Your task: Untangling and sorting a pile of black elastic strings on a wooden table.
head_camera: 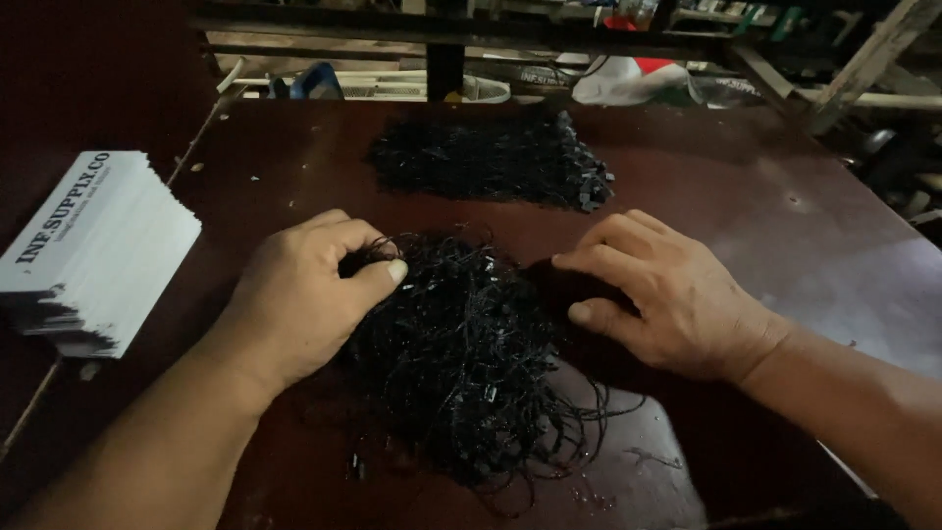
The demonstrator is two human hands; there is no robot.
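Note:
A tangled heap of thin black cords with small black clasps [461,353] lies on the dark brown table [785,226] right in front of me. My left hand [304,294] rests on the heap's left side, thumb and fingers pinched on a few cords at its top. At the heap's right edge my right hand [667,294] rests with fingers spread and curled, touching the table and the heap's fringe, holding nothing that I can see. A second, flatter pile of the same black cords [491,162] lies farther back.
A thick stack of white cards with black printing [93,255] lies at the table's left edge. Behind the table are wooden beams, white bags and clutter [628,79]. A thin stick [201,132] runs along the left edge.

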